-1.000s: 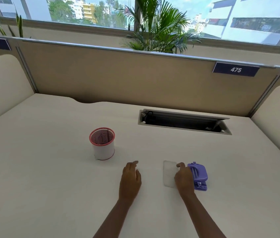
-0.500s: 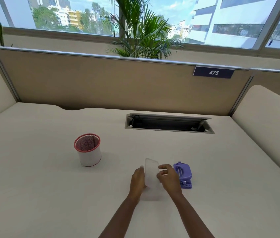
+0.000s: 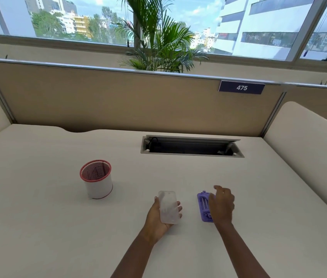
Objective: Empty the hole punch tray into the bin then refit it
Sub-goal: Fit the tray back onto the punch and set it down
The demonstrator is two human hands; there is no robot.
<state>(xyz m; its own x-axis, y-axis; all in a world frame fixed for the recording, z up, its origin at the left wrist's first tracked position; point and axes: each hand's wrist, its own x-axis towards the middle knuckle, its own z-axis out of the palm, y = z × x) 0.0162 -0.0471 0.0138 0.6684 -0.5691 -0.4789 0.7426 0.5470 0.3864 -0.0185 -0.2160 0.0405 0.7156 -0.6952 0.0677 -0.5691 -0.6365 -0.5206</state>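
My left hand holds the clear frosted hole punch tray, a flat rounded rectangle resting against its palm and fingers, raised a little above the desk. The purple hole punch lies on the desk to the right, its underside showing. My right hand is over the punch's right half, fingers curled and spread, touching or nearly touching it; I cannot tell which. The bin, a small white cylinder with a red mesh rim, stands on the desk to the left of the tray.
The cream desk is bounded by a tan partition at the back and padded side panels. An open cable slot is sunk into the desk behind the punch. A palm stands beyond the partition.
The tray came away from the punch into my left hand, which now holds it alone. My right hand let go of the tray and moved right onto the punch. The view shifted.
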